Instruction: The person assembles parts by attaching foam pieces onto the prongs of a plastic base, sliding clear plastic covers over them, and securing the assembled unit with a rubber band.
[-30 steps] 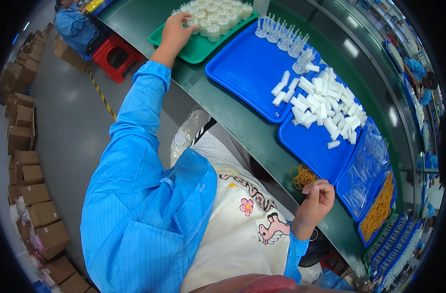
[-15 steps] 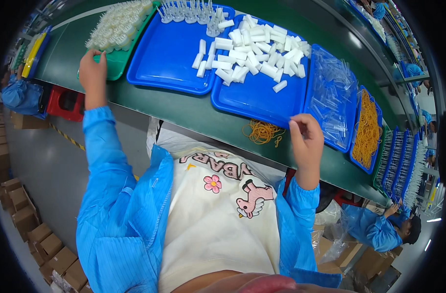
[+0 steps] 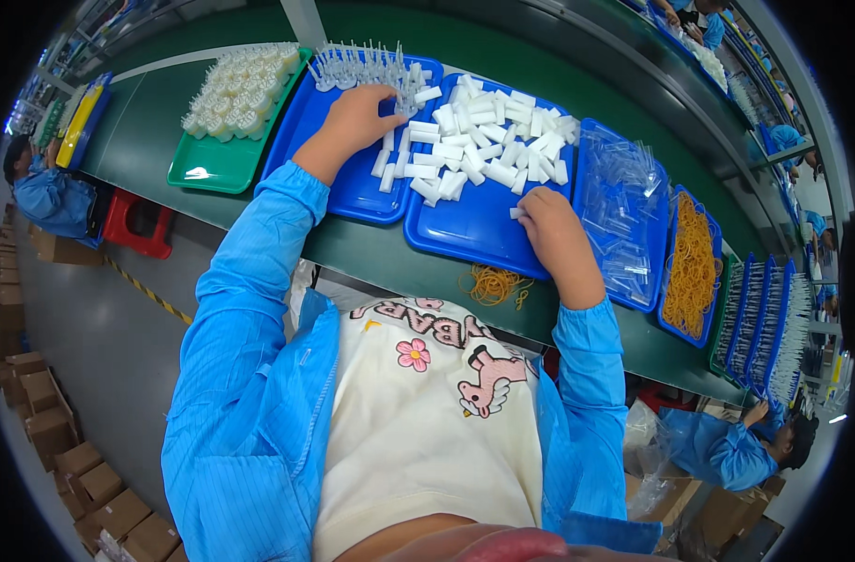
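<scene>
My left hand (image 3: 357, 122) is over the left blue tray (image 3: 306, 192), thumb and forefinger apart beside the upright clear plastic pieces (image 3: 411, 89) with thin stems. No piece is visibly gripped in it. My right hand (image 3: 557, 234) pinches a small white cylinder (image 3: 517, 213) at its fingertips, over the front of the middle blue tray (image 3: 465, 234). Behind it a heap of similar white cylinders (image 3: 493, 140) fills the back of that tray. Several more white cylinders (image 3: 387, 178) lie along the right side of the left tray.
A green tray (image 3: 207, 169) at left holds rows of cream pieces with clear stems (image 3: 245, 89). To the right are a blue tray of clear tubes (image 3: 624, 206) and one of yellow rubber bands (image 3: 692, 267). Loose rubber bands (image 3: 495, 284) lie at the table's front edge. Co-workers sit on both sides.
My left hand has moved right from the green tray to the clear pieces. My right hand has moved up and left from the table edge, and now holds a white cylinder.
</scene>
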{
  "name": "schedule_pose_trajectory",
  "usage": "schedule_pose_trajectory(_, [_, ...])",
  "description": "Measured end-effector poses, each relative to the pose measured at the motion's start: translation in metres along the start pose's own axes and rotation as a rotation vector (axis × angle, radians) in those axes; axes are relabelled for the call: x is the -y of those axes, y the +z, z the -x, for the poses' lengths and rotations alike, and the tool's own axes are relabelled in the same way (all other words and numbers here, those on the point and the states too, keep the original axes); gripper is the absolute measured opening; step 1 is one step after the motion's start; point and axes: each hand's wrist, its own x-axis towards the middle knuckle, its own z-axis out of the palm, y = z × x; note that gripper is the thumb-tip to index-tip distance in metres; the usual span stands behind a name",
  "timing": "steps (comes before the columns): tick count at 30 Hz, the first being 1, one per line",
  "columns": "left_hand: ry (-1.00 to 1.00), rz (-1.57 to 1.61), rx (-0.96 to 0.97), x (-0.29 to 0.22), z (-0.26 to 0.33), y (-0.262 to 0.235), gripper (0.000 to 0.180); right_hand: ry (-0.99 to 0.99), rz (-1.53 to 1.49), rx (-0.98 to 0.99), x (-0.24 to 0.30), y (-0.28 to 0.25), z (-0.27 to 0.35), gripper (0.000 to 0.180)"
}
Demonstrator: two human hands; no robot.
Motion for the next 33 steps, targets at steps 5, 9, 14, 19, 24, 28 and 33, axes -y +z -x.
schedule_pose_trajectory(5, [-0.111, 0.195, 0.125, -0.003, -0.006, 0.001, 0.019, 0.068, -0.141, -0.073, 0.012, -0.005, 0.008, 0.015])
schedule_pose_trajectory(9, [-0.138, 0.733, 0.118, 0.019, 0.006, 0.007, 0.016, 0.359, -0.56, -0.153, 0.025, -0.008, 0.01, 0.015])
schedule_pose_trajectory(14, [-0.212, 0.499, 0.127, -0.035, 0.027, -0.017, 0.029, 0.486, -1.198, -0.285, 0.013, 0.005, 0.009, 0.018])
schedule_pose_trajectory(19, [-0.044, 0.388, 0.222, -0.037, 0.061, -0.034, 0.037, 0.504, -1.239, -0.32, 0.011, 0.007, 0.02, 0.021])
schedule_pose_trajectory(24, [-0.109, 0.454, 0.324, -0.033, 0.085, -0.053, 0.05, 0.532, -1.241, -0.406, 0.013, 0.005, 0.027, 0.019])
schedule_pose_trajectory(28, [-0.116, 0.347, 0.288, -0.029, 0.09, -0.055, 0.059, 0.506, -1.231, -0.471, 0.013, 0.009, 0.027, 0.021])
schedule_pose_trajectory(33, [-0.221, 0.854, -0.004, -0.036, 0.094, -0.059, 0.039, 0.516, -1.246, -0.5, 0.023, 0.009, 0.024, 0.027])
